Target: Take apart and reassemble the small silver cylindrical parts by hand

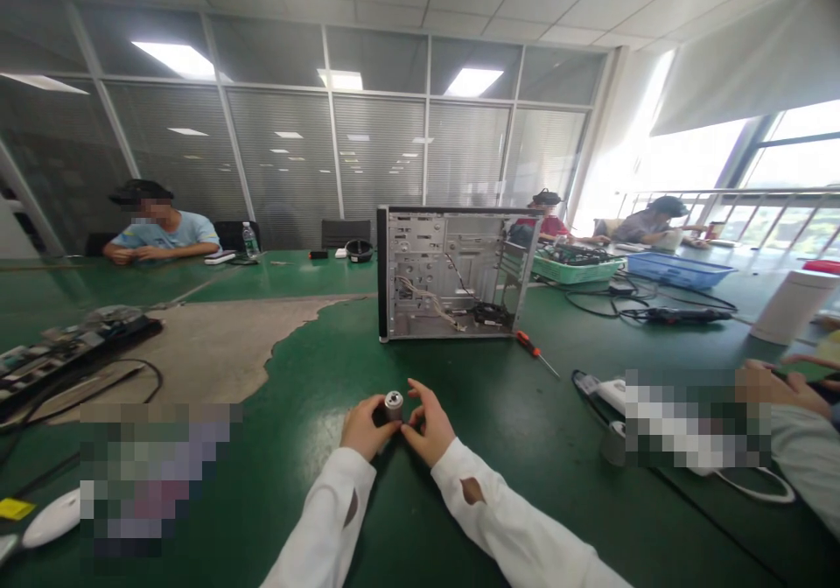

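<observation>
A small silver metal cylinder (394,406) stands upright on the green table (315,474), with a dark opening in its top. My left hand (365,427) grips its left side between thumb and fingers. On the other side is my right hand (428,423), its thumb near the base of the cylinder and its fingers raised and apart. Beyond my hands stands an open computer case (452,273) with cables and a dark part inside. An orange-handled screwdriver (528,344) lies by its right front corner.
At the right are a white power strip (669,422), a white bottle (791,308), a green basket (577,271), a blue basket (682,270) and another person's hands (780,391). Circuit boards (72,343) lie left. People sit at the far side.
</observation>
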A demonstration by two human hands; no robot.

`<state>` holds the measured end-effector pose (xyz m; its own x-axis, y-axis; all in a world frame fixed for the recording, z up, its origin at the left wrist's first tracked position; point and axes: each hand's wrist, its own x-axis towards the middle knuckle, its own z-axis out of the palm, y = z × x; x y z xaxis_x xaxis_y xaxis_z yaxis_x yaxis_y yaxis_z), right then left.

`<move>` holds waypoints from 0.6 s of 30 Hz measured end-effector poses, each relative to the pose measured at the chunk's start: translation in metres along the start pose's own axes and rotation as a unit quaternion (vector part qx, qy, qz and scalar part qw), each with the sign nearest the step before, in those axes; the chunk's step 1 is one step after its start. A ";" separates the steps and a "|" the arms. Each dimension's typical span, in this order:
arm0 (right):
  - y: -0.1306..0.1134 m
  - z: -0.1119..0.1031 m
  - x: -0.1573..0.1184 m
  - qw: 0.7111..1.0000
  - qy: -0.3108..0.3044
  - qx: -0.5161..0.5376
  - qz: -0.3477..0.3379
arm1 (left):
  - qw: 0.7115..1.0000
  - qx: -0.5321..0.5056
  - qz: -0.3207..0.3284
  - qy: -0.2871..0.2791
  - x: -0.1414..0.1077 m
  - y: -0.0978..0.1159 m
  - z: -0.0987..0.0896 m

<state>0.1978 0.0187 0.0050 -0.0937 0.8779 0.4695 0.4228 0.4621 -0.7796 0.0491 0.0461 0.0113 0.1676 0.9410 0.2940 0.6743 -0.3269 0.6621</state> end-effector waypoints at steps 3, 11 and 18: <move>-0.005 -0.003 -0.003 0.999 -0.010 -0.019 -0.044 | 0.999 -0.022 0.023 -0.021 0.000 -0.005 0.000; -0.014 -0.006 -0.005 0.994 -0.062 -0.031 -0.085 | 0.999 -0.022 0.035 -0.018 -0.003 -0.009 0.000; -0.010 -0.004 -0.004 0.993 -0.087 -0.028 -0.075 | 0.999 -0.026 0.022 -0.021 -0.007 -0.006 0.000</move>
<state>0.1971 0.0099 0.0126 -0.3114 0.8109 0.4955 0.4415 0.5852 -0.6802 0.0439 0.0419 0.0052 0.2280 0.9279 0.2949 0.6281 -0.3716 0.6837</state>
